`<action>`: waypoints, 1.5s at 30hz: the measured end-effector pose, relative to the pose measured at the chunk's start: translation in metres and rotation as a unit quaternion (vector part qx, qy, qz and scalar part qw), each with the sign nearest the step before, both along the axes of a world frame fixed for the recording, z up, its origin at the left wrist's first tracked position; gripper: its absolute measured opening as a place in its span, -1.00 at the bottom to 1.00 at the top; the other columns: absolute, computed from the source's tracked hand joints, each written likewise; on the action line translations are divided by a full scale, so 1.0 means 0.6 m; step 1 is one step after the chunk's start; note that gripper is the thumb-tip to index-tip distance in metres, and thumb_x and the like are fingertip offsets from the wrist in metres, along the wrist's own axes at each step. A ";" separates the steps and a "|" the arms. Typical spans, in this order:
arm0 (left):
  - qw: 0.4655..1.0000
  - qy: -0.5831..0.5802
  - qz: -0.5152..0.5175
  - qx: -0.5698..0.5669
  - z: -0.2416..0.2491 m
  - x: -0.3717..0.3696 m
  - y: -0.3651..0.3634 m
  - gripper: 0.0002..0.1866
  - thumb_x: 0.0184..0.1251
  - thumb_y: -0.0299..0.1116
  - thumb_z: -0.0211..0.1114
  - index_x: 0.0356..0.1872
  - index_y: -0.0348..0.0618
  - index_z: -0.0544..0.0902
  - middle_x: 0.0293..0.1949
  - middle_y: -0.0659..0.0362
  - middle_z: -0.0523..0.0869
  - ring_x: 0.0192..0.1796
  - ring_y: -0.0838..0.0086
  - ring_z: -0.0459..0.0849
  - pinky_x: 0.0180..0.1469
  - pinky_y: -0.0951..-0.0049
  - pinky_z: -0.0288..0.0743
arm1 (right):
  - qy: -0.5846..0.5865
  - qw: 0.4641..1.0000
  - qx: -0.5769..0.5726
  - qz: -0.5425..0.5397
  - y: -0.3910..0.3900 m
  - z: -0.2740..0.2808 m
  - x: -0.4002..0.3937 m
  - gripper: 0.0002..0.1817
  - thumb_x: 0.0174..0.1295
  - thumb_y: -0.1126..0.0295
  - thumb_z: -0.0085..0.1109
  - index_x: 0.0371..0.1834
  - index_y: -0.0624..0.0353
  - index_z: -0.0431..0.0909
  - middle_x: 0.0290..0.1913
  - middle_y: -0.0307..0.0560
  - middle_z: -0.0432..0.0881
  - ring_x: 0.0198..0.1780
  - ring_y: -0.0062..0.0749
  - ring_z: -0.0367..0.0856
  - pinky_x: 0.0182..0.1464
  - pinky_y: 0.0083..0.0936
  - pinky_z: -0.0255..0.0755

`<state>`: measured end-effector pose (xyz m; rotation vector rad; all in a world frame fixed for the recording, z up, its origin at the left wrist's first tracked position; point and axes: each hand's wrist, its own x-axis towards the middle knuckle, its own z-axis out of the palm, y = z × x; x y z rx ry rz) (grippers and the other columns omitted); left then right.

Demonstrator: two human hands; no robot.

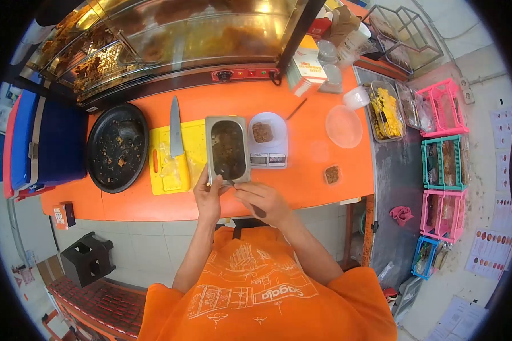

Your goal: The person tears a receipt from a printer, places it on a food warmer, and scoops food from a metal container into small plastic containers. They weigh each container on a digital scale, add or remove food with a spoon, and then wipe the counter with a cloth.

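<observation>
My left hand [208, 199] grips the near left corner of a deep rectangular metal pan [248, 159], tilted over the orange counter's front edge. Dark brown food lies in the bottom of the pan. My right hand [265, 203] is closed around the dark handle of a spoon [259, 212], which reaches over the near rim into the pan. Just right of the pan stands a white kitchen scale [276, 149]; on it is a small clear tub of minced brown food [262, 132]. Another small tub of brown food [331, 175] sits farther right.
A large knife [176, 128] lies across a yellow cutting board [170, 181], left of the pan. Beyond that is a black oval tray [99, 149] with crumbs. A clear round lid [344, 126], a thin dark stick [297, 108] and a heated display case [182, 77] border the work area.
</observation>
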<state>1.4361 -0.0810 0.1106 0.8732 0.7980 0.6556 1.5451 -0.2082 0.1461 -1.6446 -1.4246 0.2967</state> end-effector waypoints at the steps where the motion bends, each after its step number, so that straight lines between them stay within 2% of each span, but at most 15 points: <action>1: 1.000 0.006 -0.012 0.017 -0.001 -0.001 -0.003 -0.52 0.35 -0.57 0.13 0.30 -0.30 0.34 -0.01 0.11 0.61 -0.16 0.49 0.67 -0.13 0.50 0.68 | 0.012 0.999 0.023 -0.024 -0.009 0.012 0.005 -0.82 0.11 0.63 0.18 -0.19 0.34 0.60 -0.10 0.10 0.65 -0.11 -0.10 0.65 -0.07 -0.37 0.54; 3: 0.994 0.073 -0.044 0.067 0.016 -0.008 -0.003 -0.52 0.33 -0.59 0.14 0.28 -0.37 0.33 0.00 0.09 0.60 -0.12 0.48 0.65 -0.08 0.44 0.67 | 0.029 0.997 0.050 -0.044 -0.006 0.017 0.008 -0.84 0.14 0.63 0.15 -0.20 0.34 0.59 -0.10 0.10 0.65 -0.12 -0.11 0.65 -0.07 -0.36 0.54; 5: 0.992 0.088 -0.060 0.074 0.042 -0.009 -0.006 -0.52 0.33 -0.60 0.14 0.28 -0.39 0.33 0.00 0.08 0.60 -0.10 0.48 0.64 -0.07 0.45 0.67 | 0.162 0.954 0.113 -0.225 0.005 0.018 0.013 -0.88 0.20 0.61 0.11 -0.22 0.35 0.58 -0.15 0.11 0.65 -0.14 -0.12 0.66 -0.10 -0.34 0.53; 8: 0.987 0.105 -0.095 0.081 0.073 0.000 -0.016 -0.53 0.31 -0.64 0.13 0.25 -0.46 0.34 -0.03 0.06 0.60 -0.09 0.47 0.62 -0.10 0.49 0.65 | 0.111 0.960 0.093 -0.239 0.035 -0.014 0.023 -0.88 0.26 0.59 0.07 -0.20 0.35 0.57 -0.14 0.13 0.63 -0.15 -0.06 0.64 -0.12 -0.33 0.53; 10: 0.955 0.162 -0.096 0.229 0.072 0.004 -0.029 -0.55 0.30 -0.65 0.11 0.23 -0.47 0.36 -0.10 0.09 0.62 -0.11 0.50 0.62 -0.17 0.55 0.62 | 0.081 0.964 0.072 -0.244 0.062 -0.022 0.004 -0.87 0.24 0.59 0.07 -0.18 0.34 0.55 -0.12 0.13 0.62 -0.15 -0.04 0.64 -0.12 -0.32 0.53; 16: 0.934 0.187 -0.101 0.289 0.077 0.008 -0.048 -0.58 0.22 -0.65 0.17 0.15 -0.35 0.50 -0.15 0.05 0.60 -0.14 0.53 0.60 -0.23 0.59 0.53 | 0.041 0.975 -0.041 -0.213 0.065 0.016 0.007 -0.77 0.16 0.59 0.13 -0.09 0.28 0.54 -0.06 0.09 0.59 -0.12 0.01 0.62 -0.11 -0.30 0.53; 18: 0.936 0.181 -0.105 0.284 0.077 0.005 -0.038 -0.58 0.23 -0.64 0.17 0.16 -0.37 0.49 -0.14 0.07 0.60 -0.10 0.53 0.59 -0.23 0.60 0.53 | 0.051 0.990 -0.038 -0.126 0.048 0.005 0.034 -0.78 0.22 0.54 0.10 -0.06 0.26 0.55 -0.11 0.06 0.63 -0.09 -0.13 0.65 -0.13 -0.36 0.55; 22: 0.940 0.179 -0.126 0.263 0.095 0.003 -0.034 -0.58 0.25 -0.63 0.16 0.17 -0.37 0.48 -0.11 0.08 0.59 -0.08 0.53 0.58 -0.20 0.58 0.52 | 0.149 0.979 -0.029 -0.139 0.029 -0.014 0.058 -0.81 0.33 0.47 0.04 -0.09 0.34 0.54 -0.19 0.02 0.67 -0.13 -0.30 0.68 -0.15 -0.44 0.55; 24: 0.956 0.179 -0.115 0.204 0.084 -0.001 -0.027 -0.59 0.27 -0.61 0.16 0.18 -0.38 0.47 -0.08 0.09 0.58 -0.06 0.53 0.58 -0.16 0.58 0.53 | 0.355 0.895 0.006 -0.270 0.014 -0.075 0.064 -0.75 0.41 0.39 -0.02 -0.13 0.42 0.51 -0.24 0.01 0.68 -0.21 -0.37 0.70 -0.16 -0.49 0.56; 26: 0.951 0.193 -0.117 0.209 0.084 0.004 -0.024 -0.59 0.28 -0.60 0.16 0.18 -0.39 0.47 -0.07 0.10 0.58 -0.07 0.53 0.58 -0.15 0.59 0.53 | 0.324 0.895 0.025 -0.306 0.006 -0.114 0.074 -0.71 0.43 0.34 -0.04 -0.17 0.45 0.50 -0.26 0.05 0.66 -0.27 -0.31 0.71 -0.15 -0.46 0.59; 28: 0.946 0.210 -0.121 0.216 0.077 0.005 -0.021 -0.59 0.28 -0.60 0.17 0.18 -0.39 0.46 -0.06 0.10 0.58 -0.07 0.53 0.58 -0.14 0.59 0.53 | 0.465 0.805 0.142 -0.340 0.008 -0.106 0.069 -0.73 0.41 0.33 -0.02 -0.17 0.39 0.50 -0.28 0.06 0.67 -0.27 -0.26 0.70 -0.16 -0.39 0.62; 37: 0.996 0.042 -0.046 0.062 0.037 0.054 -0.003 -0.55 0.32 -0.60 0.12 0.25 -0.44 0.35 -0.01 0.07 0.56 -0.07 0.47 0.61 -0.08 0.50 0.66 | 0.559 0.712 0.252 -0.342 -0.016 -0.069 0.132 -0.72 0.41 0.31 0.00 -0.16 0.39 0.49 -0.29 0.04 0.63 -0.22 -0.28 0.66 -0.11 -0.36 0.59; 41: 0.996 0.028 -0.018 0.077 0.019 0.059 0.006 -0.55 0.33 -0.62 0.08 0.25 -0.43 0.34 -0.01 0.04 0.56 -0.08 0.41 0.64 -0.07 0.42 0.70 | 0.434 0.783 0.185 -0.404 -0.025 -0.074 0.154 -0.72 0.40 0.33 0.00 -0.16 0.41 0.52 -0.24 0.00 0.64 -0.17 -0.34 0.63 -0.05 -0.40 0.54; 43: 0.997 0.022 -0.011 0.076 0.018 0.056 0.007 -0.56 0.33 -0.62 0.08 0.24 -0.43 0.35 -0.02 0.04 0.56 -0.08 0.39 0.64 -0.07 0.41 0.70 | 0.253 0.906 0.096 -0.325 -0.030 -0.118 0.159 -0.73 0.39 0.35 0.01 -0.18 0.41 0.56 -0.19 -0.03 0.64 -0.14 -0.39 0.62 -0.01 -0.47 0.49; 45: 0.996 0.047 0.013 0.079 0.018 0.053 0.009 -0.56 0.33 -0.62 0.07 0.24 -0.43 0.35 -0.02 0.04 0.56 -0.08 0.38 0.65 -0.09 0.41 0.71 | 0.231 0.913 0.088 -0.325 -0.027 -0.107 0.149 -0.74 0.38 0.36 0.02 -0.20 0.40 0.57 -0.19 -0.04 0.65 -0.13 -0.40 0.62 -0.02 -0.48 0.48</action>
